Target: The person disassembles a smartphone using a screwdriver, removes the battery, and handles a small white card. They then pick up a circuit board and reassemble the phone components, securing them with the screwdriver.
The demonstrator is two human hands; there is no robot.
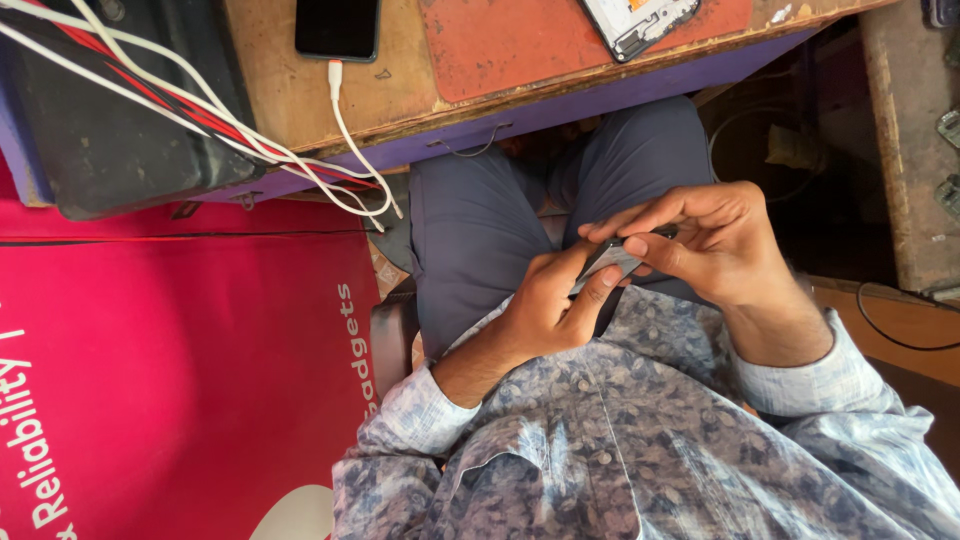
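Nearest to the camera, at the bottom of the frame, is the person's patterned blue-grey shirt (620,450), with both sleeves coming up toward the middle. Just above it, in the centre, the left hand (545,305) and the right hand (715,245) meet over the lap. Between them is a small flat dark device (612,262), thin and grey on its face. The left fingers are curled closed around its lower end, and the right fingers pinch its upper edge, the thumb pressing on top. Behind the hands are the grey trousers (480,240). Farther, at the top of the frame, stands a worn wooden table (400,95) with a black phone (337,28), a white cable (350,140) plugged into it, and an orange mat (510,45). A red banner (180,370) fills the lower left.
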